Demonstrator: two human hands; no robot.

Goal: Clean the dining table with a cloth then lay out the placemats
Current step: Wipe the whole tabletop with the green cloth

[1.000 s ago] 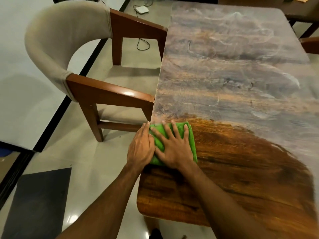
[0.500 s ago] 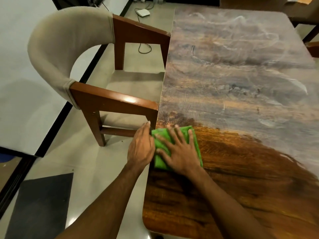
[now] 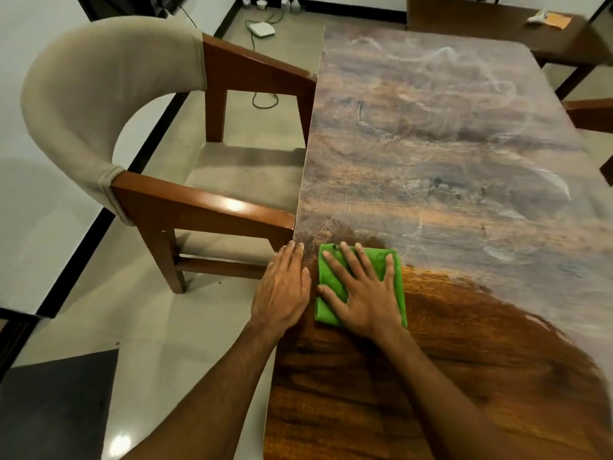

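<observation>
Watching from beside the dining table, here's how it looks. The folded green cloth lies flat near the table's left edge, right on the line between the dark, shiny wood close to the person and the hazy grey film covering the rest.

The right hand is spread flat on top of it, fingers straight and pressing down, not gripping. The left hand lies flat on the table edge just beside the cloth, fingers straight and together. I can't quite tell if it touches the fabric.

The cloth looks soft, light and floppy, so I'd guess a flat palm across the middle works best. Pinch a corner and it'd probably bunch up.

For room, there's loads of dusty table ahead and to the right with nothing on it. The tight bit is the left side. The armchair has both wooden arms butted against the edge, so a wide sweep there could knock knuckles on wood or push the cloth off. No placemats in sight, so I'd say that part hasn't started.
</observation>
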